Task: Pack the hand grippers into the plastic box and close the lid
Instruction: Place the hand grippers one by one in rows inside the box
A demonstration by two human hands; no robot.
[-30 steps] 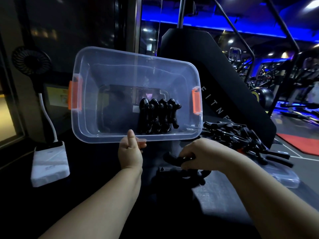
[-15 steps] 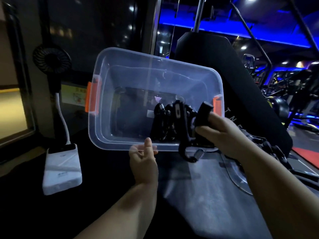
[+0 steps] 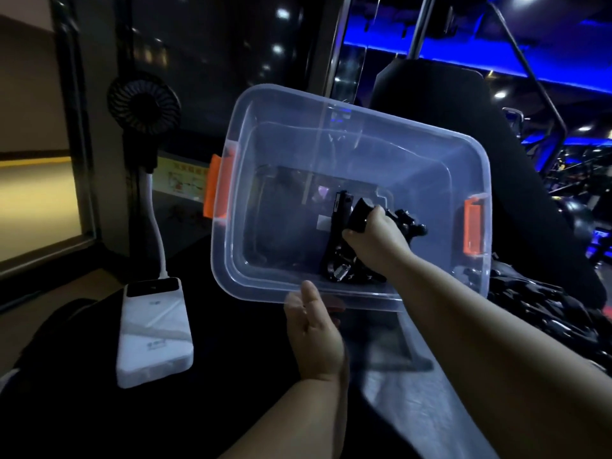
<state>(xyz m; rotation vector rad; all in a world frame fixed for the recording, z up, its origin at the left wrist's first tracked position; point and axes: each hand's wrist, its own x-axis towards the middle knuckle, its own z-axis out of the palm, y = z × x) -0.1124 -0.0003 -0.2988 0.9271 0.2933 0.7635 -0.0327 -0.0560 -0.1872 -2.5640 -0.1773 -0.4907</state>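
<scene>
Head view, gym setting, low light. Plastic box (image 3: 397, 122): clear, lid off, held off the table and tipped so its opening faces the camera, centre of scene; orange latch (image 3: 217, 190) on the left end, second orange latch (image 3: 472, 226) on the right end. Left hand (image 3: 313, 329): pinches the box's near rim, thumb over the edge, fingers seen through the plastic on the underside. Right hand (image 3: 374, 240): reaches over the near rim into the box, fingers curled tight round the black handles of one hand gripper (image 3: 341, 220), whose spring end points toward the near wall. Packed hand grippers (image 3: 409, 223): black, just behind and to the right of the right hand, low in the box's right half; mostly hidden by the hand, so no. and exact arrangement can't be told. Loose hand grippers (image 3: 536, 306): dark pile on the table, right of the box & outside it. Left side of scene: small black fan (image 3: 144, 104) on a white neck, plugged into a white power bank (image 3: 154, 329) lying flat on the dark table, well apart from the box.
</scene>
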